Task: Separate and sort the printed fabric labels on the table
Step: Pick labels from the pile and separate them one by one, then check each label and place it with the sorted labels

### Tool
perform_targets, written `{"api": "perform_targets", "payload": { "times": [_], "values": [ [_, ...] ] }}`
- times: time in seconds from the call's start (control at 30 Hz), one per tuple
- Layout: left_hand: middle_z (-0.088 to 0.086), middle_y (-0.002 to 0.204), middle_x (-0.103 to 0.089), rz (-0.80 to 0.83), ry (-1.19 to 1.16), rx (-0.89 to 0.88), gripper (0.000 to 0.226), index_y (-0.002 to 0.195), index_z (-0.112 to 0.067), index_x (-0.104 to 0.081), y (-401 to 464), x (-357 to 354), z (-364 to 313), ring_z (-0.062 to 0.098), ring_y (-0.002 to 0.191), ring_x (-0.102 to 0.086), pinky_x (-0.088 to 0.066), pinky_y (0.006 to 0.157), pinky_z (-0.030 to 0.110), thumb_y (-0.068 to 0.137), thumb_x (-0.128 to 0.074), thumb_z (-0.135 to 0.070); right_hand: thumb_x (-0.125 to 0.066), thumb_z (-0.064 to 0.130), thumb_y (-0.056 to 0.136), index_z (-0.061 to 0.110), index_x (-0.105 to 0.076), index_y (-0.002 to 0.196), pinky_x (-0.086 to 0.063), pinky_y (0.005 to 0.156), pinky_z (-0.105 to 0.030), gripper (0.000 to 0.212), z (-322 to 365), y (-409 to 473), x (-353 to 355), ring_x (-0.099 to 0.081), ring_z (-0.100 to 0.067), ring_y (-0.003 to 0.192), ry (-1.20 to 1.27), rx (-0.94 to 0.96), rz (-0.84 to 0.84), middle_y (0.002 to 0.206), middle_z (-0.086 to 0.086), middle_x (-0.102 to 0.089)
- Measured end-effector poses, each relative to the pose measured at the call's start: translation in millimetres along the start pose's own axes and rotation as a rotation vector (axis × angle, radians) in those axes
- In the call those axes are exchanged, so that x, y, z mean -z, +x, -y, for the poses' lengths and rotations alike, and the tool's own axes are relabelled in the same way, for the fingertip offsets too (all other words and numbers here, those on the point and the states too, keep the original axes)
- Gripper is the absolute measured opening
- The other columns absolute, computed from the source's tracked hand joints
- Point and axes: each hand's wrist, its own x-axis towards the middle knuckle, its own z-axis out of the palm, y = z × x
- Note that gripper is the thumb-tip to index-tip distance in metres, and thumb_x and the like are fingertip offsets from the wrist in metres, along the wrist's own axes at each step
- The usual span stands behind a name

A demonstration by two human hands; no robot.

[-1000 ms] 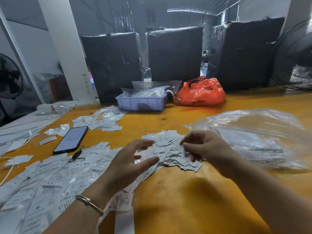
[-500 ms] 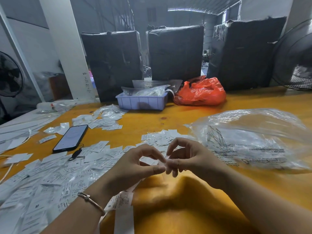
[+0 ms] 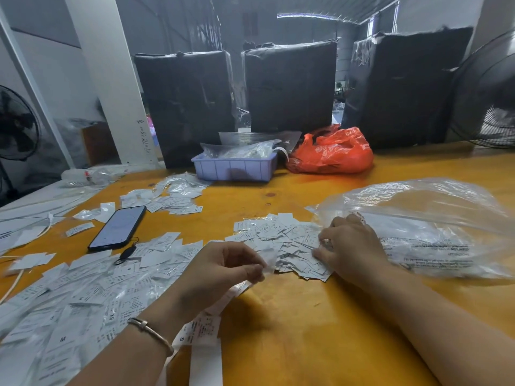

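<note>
Yellow table (image 3: 278, 330): left hand (image 3: 211, 271) pinches a label strip (image 3: 223, 299), right hand (image 3: 348, 246) seemingly dropping one label, fingers curled, onto the sorted pile (image 3: 284, 240); next, tear another free.

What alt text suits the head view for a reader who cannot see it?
The left hand pinches a label while the right hand rests on a label pile on a yellow table. A phone and clear bag lie nearby.
</note>
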Motion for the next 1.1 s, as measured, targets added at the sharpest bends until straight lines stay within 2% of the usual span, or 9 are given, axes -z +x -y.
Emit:
{"api": "perform_targets", "payload": {
  "times": [0.23,0.33,0.43,0.6,0.7,0.8,0.93,1.03,1.1],
  "values": [
    [0.01,0.079,-0.076,-0.02,0.01,0.058,0.008,0.09,-0.005,-0.067,0,2,-1,0.02,0.073,-0.073,-0.051,0.059,0.017,0.084,-0.071,-0.008,-0.051,0.045,0.094,0.033,-0.066,0.114,-0.033,0.09,-0.034,0.028,4,1,-6,-0.042,-0.019,0.111,0.011,0.055,-0.092,0.107,0.005,-0.055],
    [0.006,0.082,-0.077,-0.008,0.036,0.086,0.012,0.102,-0.013,-0.067,0,4,-1,0.019,0.077,-0.074,-0.053,0.061,0.018,0.09,-0.066,-0.012,-0.048,0.031,0.097,0.026,-0.07,0.102,-0.033,0.082,-0.033,0.023,6,2,-6,-0.044,-0.02,0.104,-0.084,0.12,-0.135,0.102,0.004,-0.057],
    [0.005,0.083,-0.077,0.012,0.038,0.078,0.012,0.103,-0.012,-0.068,0,4,-1,0.019,0.079,-0.074,-0.054,0.063,0.019,0.094,-0.061,-0.01,-0.047,0.021,0.095,0.019,-0.068,0.097,-0.035,0.084,-0.032,0.021,7,3,-7,-0.045,-0.019,0.102,-0.152,0.17,-0.167,0.104,0.004,-0.06],
    [0.007,0.082,-0.077,0.006,0.025,0.051,0.009,0.095,-0.01,-0.07,-1,3,-1,0.022,0.079,-0.074,-0.053,0.064,0.021,0.092,-0.062,-0.007,-0.056,0.035,0.088,0.02,-0.071,0.088,-0.035,0.084,-0.032,0.021,11,0,-1,-0.05,-0.017,0.101,-0.147,0.23,-0.216,0.098,0.006,-0.062],
    [0.008,0.081,-0.077,-0.006,0.024,0.052,0.009,0.092,-0.01,-0.07,0,3,0,0.022,0.078,-0.074,-0.052,0.063,0.02,0.091,-0.062,-0.006,-0.062,0.06,0.08,0.022,-0.068,0.079,-0.036,0.077,-0.031,0.038,14,-3,-1,-0.05,-0.014,0.09,0.014,0.196,-0.2,0.086,0.008,-0.061],
    [0.009,0.08,-0.076,0.001,0.022,0.05,0.006,0.091,-0.007,-0.069,1,2,0,0.022,0.076,-0.074,-0.052,0.061,0.019,0.091,-0.063,-0.006,-0.059,0.058,0.084,0.023,-0.066,0.1,-0.038,0.078,-0.028,0.038,13,-3,-1,-0.054,-0.014,0.096,0.183,0.113,-0.156,0.097,0.007,-0.064],
    [0.011,0.081,-0.076,0.028,0.005,0.05,0.003,0.089,-0.005,-0.067,1,1,0,0.024,0.077,-0.074,-0.052,0.062,0.018,0.089,-0.066,-0.008,-0.064,0.049,0.084,0.025,-0.058,0.125,-0.036,0.095,-0.032,0.048,13,0,-6,-0.048,-0.016,0.114,0.154,0.103,0.004,0.117,0.007,-0.058],
    [0.011,0.08,-0.076,0.025,0.002,0.043,0.011,0.089,-0.003,-0.064,1,0,0,0.025,0.076,-0.074,-0.053,0.062,0.021,0.088,-0.068,-0.013,-0.066,0.042,0.084,0.028,-0.06,0.119,-0.035,0.096,-0.032,0.038,18,2,-7,-0.047,-0.016,0.114,0.192,0.072,0.044,0.114,0.006,-0.057],
    [0.011,0.08,-0.076,0.023,-0.002,0.041,0.02,0.089,-0.002,-0.063,0,0,-2,0.026,0.075,-0.074,-0.053,0.061,0.023,0.084,-0.07,-0.02,-0.069,0.031,0.082,0.027,-0.063,0.107,-0.04,0.086,-0.031,0.026,20,1,-7,-0.051,-0.016,0.102,0.278,0.058,0.027,0.101,0.006,-0.059]
  ]
}}
